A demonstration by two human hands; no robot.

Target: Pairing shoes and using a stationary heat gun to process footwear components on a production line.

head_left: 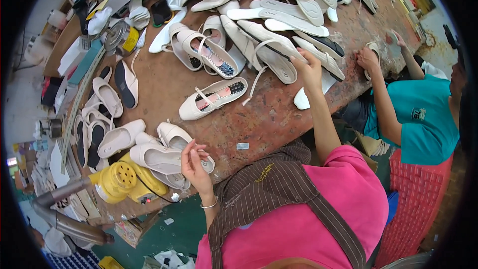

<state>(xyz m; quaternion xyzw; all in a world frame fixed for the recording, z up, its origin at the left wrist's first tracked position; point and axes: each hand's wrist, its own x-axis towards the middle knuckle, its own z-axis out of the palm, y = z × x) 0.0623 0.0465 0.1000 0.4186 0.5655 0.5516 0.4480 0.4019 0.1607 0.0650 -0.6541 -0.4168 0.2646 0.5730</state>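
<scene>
My right hand point(309, 71) is closed, its thumb and fingers pinching the end of a cream shoe point(269, 38) over the shoe pile. Just below that, another cream shoe point(282, 65) lies with its pale insole facing up and a loose strap trailing off. My left hand point(195, 165) is open, fingers apart, above a cluster of cream shoes point(149, 156) at the near left. Whether its fingertips touch one is hard to tell. Between my hands, a cream strap shoe point(213, 98) with a pink and black-studded inside sits alone on the worn brown table point(224, 134).
A yellow machine point(119, 179) with a metal duct point(62, 194) stands at the table's near left edge. White insoles point(279, 16) and more shoes heap at the back. A yellow-labelled tin point(122, 38) is far left. At right, a co-worker in teal point(423, 112) handles a shoe.
</scene>
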